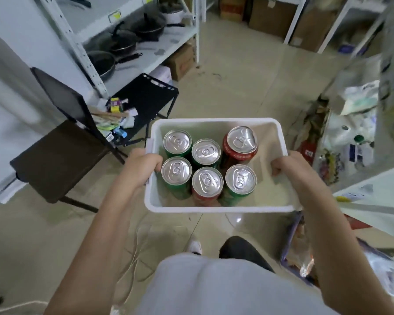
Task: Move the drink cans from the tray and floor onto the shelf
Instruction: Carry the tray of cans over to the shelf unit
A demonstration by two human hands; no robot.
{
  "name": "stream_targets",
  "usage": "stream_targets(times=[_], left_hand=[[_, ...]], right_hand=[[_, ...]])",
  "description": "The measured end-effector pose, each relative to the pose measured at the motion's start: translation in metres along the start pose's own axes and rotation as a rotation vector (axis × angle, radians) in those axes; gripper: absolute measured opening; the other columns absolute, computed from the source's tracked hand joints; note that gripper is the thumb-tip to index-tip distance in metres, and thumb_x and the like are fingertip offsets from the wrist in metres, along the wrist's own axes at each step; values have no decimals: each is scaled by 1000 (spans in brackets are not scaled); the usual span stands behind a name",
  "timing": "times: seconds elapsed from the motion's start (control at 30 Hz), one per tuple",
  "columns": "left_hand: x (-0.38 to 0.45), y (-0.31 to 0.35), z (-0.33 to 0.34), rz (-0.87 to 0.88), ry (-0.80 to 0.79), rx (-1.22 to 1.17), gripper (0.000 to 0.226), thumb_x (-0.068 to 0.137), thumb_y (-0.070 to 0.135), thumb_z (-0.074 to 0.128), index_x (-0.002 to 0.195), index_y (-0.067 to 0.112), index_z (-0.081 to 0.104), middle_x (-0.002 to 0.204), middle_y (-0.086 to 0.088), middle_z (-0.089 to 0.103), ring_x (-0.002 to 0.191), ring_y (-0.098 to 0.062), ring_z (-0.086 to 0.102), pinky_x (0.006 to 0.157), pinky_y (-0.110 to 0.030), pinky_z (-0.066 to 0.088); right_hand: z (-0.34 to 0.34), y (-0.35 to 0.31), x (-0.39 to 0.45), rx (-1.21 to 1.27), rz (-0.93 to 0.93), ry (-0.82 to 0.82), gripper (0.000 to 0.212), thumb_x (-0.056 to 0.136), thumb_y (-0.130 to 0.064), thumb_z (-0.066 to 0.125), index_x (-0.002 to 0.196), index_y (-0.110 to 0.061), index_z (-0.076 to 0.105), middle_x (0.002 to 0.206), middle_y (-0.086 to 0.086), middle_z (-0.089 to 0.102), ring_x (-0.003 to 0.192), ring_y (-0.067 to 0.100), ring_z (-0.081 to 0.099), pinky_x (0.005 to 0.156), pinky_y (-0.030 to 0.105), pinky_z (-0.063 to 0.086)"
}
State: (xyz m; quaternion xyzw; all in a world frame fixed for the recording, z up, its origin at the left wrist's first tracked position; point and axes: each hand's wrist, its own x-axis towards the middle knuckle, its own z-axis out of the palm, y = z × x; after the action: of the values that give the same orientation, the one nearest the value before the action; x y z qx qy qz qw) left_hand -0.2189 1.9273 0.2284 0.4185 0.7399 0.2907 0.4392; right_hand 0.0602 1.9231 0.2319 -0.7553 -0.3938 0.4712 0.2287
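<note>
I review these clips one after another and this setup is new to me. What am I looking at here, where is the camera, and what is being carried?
There is no machine here: the single picture comes from a wide-angle camera worn on a person's head, looking down at their own arms. The left hand and right hand grip opposite sides of a white tray, held in the air above a tiled floor. Six upright drink cans stand in it, four green and two red. To the left are a shelf with black pans and a dark folding chair.
</note>
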Motion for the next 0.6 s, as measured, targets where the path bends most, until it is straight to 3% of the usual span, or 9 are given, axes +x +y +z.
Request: stream_targets(times=[0.1, 0.17, 0.27, 0.33, 0.4, 0.5, 0.6], left_hand=[[64, 39, 14, 4, -65, 23, 36, 56, -3, 47, 33, 20, 31, 19, 7, 22, 17, -4, 21, 26, -7, 15], [103, 63, 27, -7, -108, 33, 28, 52, 1, 47, 37, 18, 31, 21, 10, 23, 19, -5, 21, 30, -9, 17], [157, 100, 52, 2, -145, 33, 18, 43, 7, 46, 35, 19, 34, 30, 6, 27, 30, -13, 25, 41, -15, 20], [197, 125, 73, 11, -138, 30, 18, 42, 6, 46, 33, 18, 37, 32, 4, 30, 38, -17, 28, 44, -19, 22], [232, 152, 94, 23, -138, 26, 18, 45, 4, 47, 36, 16, 38, 29, 6, 31, 37, -17, 29, 43, -17, 22], [281, 194, 122, 20, -165, 15, 11, 43, 4, 46, 40, 13, 41, 27, 7, 36, 26, -10, 35, 35, -13, 27], [331, 235, 145, 1, -163, -1, 8, 41, 4, 47, 43, 11, 47, 30, 5, 43, 30, -13, 43, 36, -16, 35]], right_hand=[[-9, -28, 51, 26, 35, 28, 26, 50, -8, 50, 74, -4, 58, 70, 12, 55, 61, 25, 51, 57, 27, 40], [-18, -48, 89, 25, 53, 66, 21, 57, -5, 52, 78, -3, 57, 72, 13, 55, 60, 25, 51, 55, 26, 39], [-36, -74, 145, 38, 49, 79, 36, 47, -12, 49, 80, -2, 59, 73, 15, 56, 65, 29, 53, 62, 31, 42], [-51, -91, 188, 40, 41, 91, 30, 52, -11, 50, 80, -3, 58, 73, 14, 56, 64, 28, 53, 61, 30, 41], [-68, -109, 229, 36, 46, 104, 32, 55, -10, 51, 86, -3, 58, 72, 10, 56, 61, 24, 52, 55, 25, 39], [-99, -138, 290, 44, 54, 90, 53, 45, -13, 48, 95, 0, 59, 74, 12, 58, 65, 27, 54, 60, 27, 42], [-126, -172, 350, 37, 45, 78, 46, 47, -10, 49, 90, 2, 62, 80, 17, 60, 71, 30, 57, 68, 34, 45]])
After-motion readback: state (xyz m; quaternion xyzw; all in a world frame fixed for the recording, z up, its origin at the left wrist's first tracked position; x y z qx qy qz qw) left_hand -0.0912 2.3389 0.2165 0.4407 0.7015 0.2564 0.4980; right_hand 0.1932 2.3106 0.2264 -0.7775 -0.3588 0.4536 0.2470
